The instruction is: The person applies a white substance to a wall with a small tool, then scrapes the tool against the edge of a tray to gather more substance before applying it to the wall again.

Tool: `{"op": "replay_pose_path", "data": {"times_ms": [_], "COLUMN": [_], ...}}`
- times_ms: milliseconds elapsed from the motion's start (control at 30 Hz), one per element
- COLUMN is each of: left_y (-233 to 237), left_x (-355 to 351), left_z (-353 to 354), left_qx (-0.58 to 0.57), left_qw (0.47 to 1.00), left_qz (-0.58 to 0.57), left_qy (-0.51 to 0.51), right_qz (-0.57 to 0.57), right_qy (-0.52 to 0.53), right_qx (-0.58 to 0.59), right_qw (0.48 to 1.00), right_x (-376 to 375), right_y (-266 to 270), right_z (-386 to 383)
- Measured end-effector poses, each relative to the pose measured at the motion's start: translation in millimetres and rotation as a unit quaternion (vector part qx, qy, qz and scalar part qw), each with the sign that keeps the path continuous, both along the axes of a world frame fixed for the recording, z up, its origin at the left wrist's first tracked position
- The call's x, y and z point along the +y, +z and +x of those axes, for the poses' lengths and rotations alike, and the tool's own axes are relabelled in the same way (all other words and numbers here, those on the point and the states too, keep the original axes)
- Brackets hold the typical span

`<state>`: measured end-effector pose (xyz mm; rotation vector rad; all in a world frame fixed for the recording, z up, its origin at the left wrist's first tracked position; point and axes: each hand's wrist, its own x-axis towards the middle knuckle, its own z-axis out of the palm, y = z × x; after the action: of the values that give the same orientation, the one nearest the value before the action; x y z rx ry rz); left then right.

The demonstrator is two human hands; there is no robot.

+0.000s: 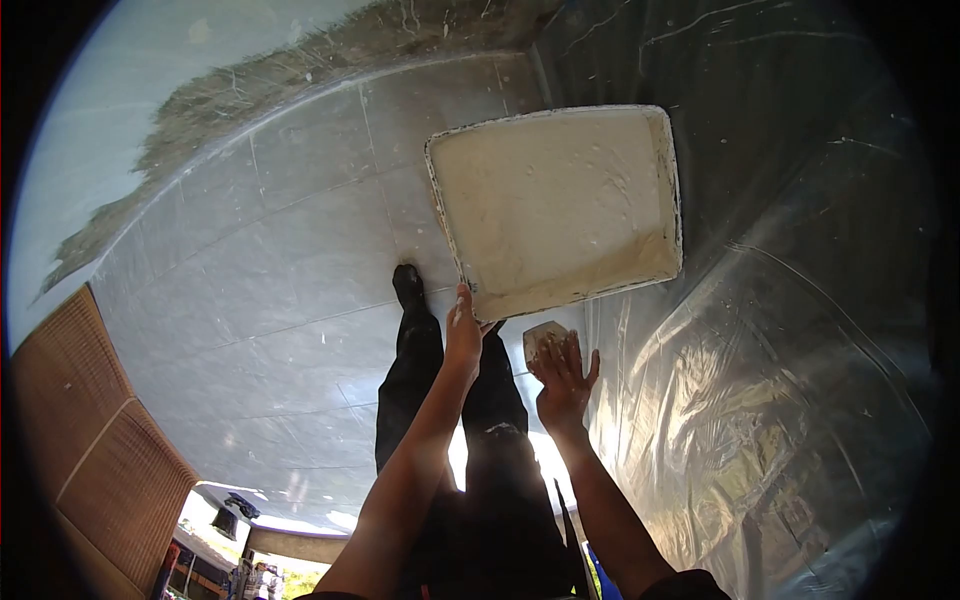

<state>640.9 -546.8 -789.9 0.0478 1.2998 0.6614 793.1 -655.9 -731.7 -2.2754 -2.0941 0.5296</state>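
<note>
A wide, shallow rectangular tray holds a smooth cream-coloured mixture, with dried smears along its rim. My left hand is closed on its near left corner, fingers at the rim and part of them hidden beneath it. To the right, below the tray's near edge, is my right hand, back up and fingers fanned. Its fingers lie over a small flat beige piece with angled corners, like a scraper blade; the thumb is hidden. Pale smears mark the hand. The tray overlaps my right foot in this view.
Grey sheeting with seams covers the floor. Shiny plastic film hangs or lies in folds on the right. A wall with a rough grey patch curves along the upper left. Brown corrugated cardboard stands at lower left.
</note>
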Motion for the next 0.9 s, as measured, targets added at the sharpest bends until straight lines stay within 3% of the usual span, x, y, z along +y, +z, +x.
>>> {"op": "replay_pose_path", "data": {"times_ms": [67, 133, 167, 233, 267, 300, 367, 533, 700, 767, 833, 867, 900], "left_y": [1, 1, 1, -2, -2, -1, 0, -3, 2, -2, -8, -6, -3], "left_x": [3, 4, 1, 1, 1, 2, 2, 0, 4, -1, -3, -4, -3], "left_z": [1, 0, -1, 1, 2, 2, 1, 3, 2, 3, 3, 3, 3], "left_qx": [0.000, -0.009, -0.008, 0.006, 0.003, 0.004, 0.005, 0.016, 0.006, 0.007, 0.010, 0.010, 0.002], "left_qw": [1.000, 1.000, 1.000, 1.000, 0.999, 1.000, 1.000, 0.999, 1.000, 1.000, 0.999, 0.999, 0.999], "left_qz": [0.012, 0.002, -0.002, 0.025, 0.026, 0.019, 0.011, 0.009, 0.011, 0.006, -0.006, -0.009, -0.001], "left_qy": [0.004, 0.005, 0.008, 0.017, 0.018, 0.021, 0.027, 0.026, 0.028, 0.029, 0.035, 0.039, 0.045], "right_qz": [-0.030, -0.041, -0.167, -0.109, -0.110, -0.109, -0.106, -0.093, -0.072, -0.091, -0.106, -0.096, -0.095], "right_qy": [0.006, -0.190, -0.326, -0.478, -0.495, -0.492, -0.480, -0.506, -0.558, -0.634, -0.551, -0.532, -0.447], "right_qx": [0.007, 0.278, 0.346, 0.544, 0.614, 0.613, 0.716, 0.676, 0.654, 0.494, 0.447, 0.448, 0.455], "right_qw": [0.999, 0.941, 0.864, 0.681, 0.605, 0.608, 0.497, 0.528, 0.506, 0.588, 0.697, 0.712, 0.764], "right_x": [-18, -16, -6, 0, 1, 4, 6, 53, 4, -24, -12, 7, 32], "right_y": [10, 20, 38, 28, 30, 27, 20, -1, -28, -17, 17, 32, 45], "right_z": [0, 0, 5, 14, 23, 29, 40, 34, 32, 37, 51, 58, 67]}}
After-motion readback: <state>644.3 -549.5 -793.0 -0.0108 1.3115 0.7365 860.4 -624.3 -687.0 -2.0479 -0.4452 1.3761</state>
